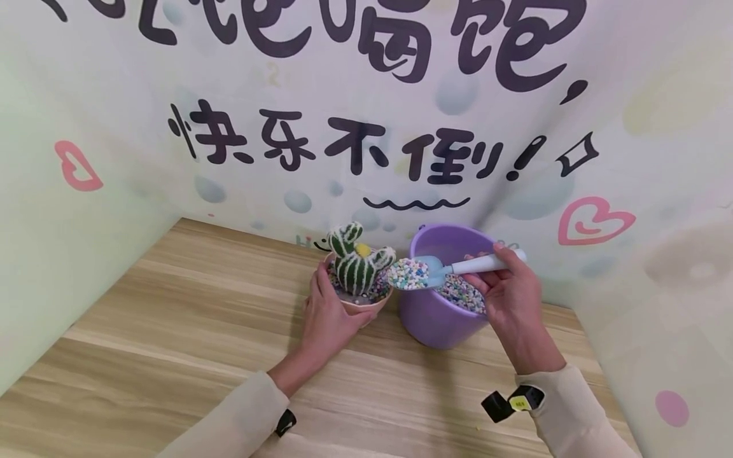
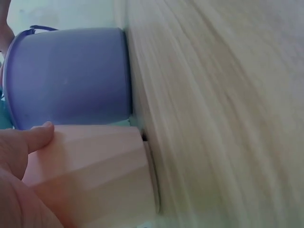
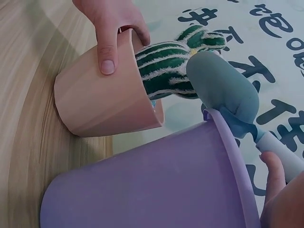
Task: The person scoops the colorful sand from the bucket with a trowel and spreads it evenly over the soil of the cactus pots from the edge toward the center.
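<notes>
My left hand [image 1: 328, 324] grips the rim and side of a pale pink flowerpot [image 3: 102, 95] standing on the table. In the pot is a green, white-striped fuzzy cactus [image 1: 356, 272] with a yellow tuft, and coloured pebbles lie around its base. With curled fingers, my right hand [image 1: 514, 296] holds the white handle of a light blue trowel [image 1: 437, 275]. Its scoop carries a heap of multicoloured pebbles [image 1: 409, 273] beside the cactus, above the gap between pot and bucket. Below the trowel stands a purple bucket [image 1: 438, 324] holding more pebbles [image 1: 462, 294].
Pot and bucket stand close together on a wood-grain table [image 1: 229, 331]. Behind them rises a printed wall cloth [image 1: 258, 184] with black characters and pink hearts. A black strap device [image 1: 506, 405] is worn at the right cuff.
</notes>
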`<state>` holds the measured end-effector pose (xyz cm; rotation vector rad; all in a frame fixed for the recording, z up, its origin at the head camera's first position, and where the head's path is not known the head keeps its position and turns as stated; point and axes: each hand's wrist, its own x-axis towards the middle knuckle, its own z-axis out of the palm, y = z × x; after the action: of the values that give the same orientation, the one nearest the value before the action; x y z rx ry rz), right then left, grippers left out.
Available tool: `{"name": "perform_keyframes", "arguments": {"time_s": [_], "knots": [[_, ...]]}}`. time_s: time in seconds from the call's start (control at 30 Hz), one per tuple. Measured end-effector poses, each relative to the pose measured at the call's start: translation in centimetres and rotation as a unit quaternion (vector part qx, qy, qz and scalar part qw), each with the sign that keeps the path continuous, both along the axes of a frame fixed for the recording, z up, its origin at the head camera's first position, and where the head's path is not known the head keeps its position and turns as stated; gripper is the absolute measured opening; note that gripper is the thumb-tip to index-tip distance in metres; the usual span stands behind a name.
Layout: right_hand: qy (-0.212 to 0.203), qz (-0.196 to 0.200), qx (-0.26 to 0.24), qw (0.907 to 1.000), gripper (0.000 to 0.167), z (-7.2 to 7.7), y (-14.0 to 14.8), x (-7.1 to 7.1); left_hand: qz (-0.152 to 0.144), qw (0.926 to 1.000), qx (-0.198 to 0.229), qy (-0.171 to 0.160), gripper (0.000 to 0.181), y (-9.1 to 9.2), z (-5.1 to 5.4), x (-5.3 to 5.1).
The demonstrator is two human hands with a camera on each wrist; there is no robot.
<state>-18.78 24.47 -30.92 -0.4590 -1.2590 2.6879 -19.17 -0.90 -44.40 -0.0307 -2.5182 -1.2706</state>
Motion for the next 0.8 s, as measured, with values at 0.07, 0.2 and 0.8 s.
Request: {"name": "perform_keyframes", "arguments": {"time_s": [0.07, 0.2, 0.8], "knots": [[0.003, 0.000, 0.004, 1.0000, 0.033, 0.1, -0.1, 0.0, -0.014, 0.9999, -0.001, -0.008, 0.127, -0.3, 0.3, 0.0], [0.008, -0.003, 0.011, 0.9999, 0.033, 0.2, -0.4, 0.0, -0.058, 0.9981, 0.008, -0.018, 0.124, -1.3, 0.7, -0.4], [-0.006, -0.015, 0.020, 0.9997, 0.041, 0.2, -0.9, 0.2, -0.047, 0.9988, -0.004, 0.010, 0.122, -1.1, 0.4, -0.4]]}}
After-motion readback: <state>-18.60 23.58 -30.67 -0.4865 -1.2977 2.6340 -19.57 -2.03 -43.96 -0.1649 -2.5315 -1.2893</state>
